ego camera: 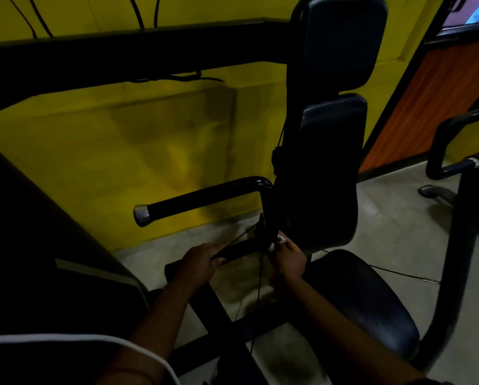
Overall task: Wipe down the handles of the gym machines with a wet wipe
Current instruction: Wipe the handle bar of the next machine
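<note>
the left grip (202,259), just left of the middle in the lower part of the frame, has its fingers curled round the near end of a short black lower bar (241,249) of the gym machine. the right grip (289,259), just right of it, pinches a small bunched white wet wipe (277,242) in its fingertips and presses it against the foot of the black upright tube (270,218), where that tube meets the lower bar. the wipe is mostly hidden by the fingers and the tube; only a pale patch shows. both forearms reach up from the bottom edge of the frame.

above the two grips the upright tube bends left into a long black handle (205,200) that ends in a dull silver cap (141,215), left of centre. a thin black cable (257,295) runs down between the forearms. right of the tube stand two dark padded back rests, the upper pad (341,43) at the top of the frame and the lower pad (327,168) beneath it, with the dark seat (366,301) at lower right. a thick black frame beam (121,56) crosses the upper left in front of the yellow wall (121,140). the floor (394,223) is pale grey. at the right edge, another machine's handle (460,162) with a silver ring shows, below an orange wood panel (441,98). the light is dim.
</note>
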Motion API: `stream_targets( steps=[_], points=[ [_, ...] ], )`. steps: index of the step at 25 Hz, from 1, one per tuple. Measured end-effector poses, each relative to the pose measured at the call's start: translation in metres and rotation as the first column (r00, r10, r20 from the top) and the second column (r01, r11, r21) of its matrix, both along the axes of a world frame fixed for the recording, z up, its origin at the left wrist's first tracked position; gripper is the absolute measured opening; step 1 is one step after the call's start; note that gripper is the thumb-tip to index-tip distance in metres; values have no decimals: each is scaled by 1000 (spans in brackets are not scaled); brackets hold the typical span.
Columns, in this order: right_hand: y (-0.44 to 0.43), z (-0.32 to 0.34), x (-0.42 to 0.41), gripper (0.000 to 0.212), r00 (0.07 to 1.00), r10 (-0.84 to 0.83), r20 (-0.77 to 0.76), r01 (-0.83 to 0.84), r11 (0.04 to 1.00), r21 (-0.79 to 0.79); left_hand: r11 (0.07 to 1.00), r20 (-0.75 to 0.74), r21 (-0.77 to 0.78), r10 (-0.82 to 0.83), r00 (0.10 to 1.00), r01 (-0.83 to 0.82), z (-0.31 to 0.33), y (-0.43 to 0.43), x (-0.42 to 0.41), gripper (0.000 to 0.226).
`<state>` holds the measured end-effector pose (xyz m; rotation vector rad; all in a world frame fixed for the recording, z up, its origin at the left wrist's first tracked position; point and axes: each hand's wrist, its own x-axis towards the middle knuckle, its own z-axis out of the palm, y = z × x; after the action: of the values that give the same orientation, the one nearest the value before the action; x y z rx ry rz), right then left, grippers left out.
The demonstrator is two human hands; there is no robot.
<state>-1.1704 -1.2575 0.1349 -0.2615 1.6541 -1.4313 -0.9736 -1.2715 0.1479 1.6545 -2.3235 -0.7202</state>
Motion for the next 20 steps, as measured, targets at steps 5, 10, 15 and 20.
stream_targets(
  steps=[5, 10, 15, 20],
  points=[
    [-29, 18, -27, 29, 871, 314, 377, -321, 946, -47, 999, -13, 39, 31, 999, -31, 0, -2, -4, 45],
    [4, -11, -11, 25, 982, 75, 172, -53, 990, -127, 994, -40, 87, 74, 996, -71, 3, -3, -5, 43],
    [4, -7, -1, 16, 992, -84, -94, 73, 990, -119, 991, -14, 104, 84, 996, -82, 1, -5, -6, 43],
    [20, 1, 2, 13, 941, 34, -338, -54, 997, -52, 993, 2, 88, 79, 997, -79, 1, -4, -6, 43]
  ],
)
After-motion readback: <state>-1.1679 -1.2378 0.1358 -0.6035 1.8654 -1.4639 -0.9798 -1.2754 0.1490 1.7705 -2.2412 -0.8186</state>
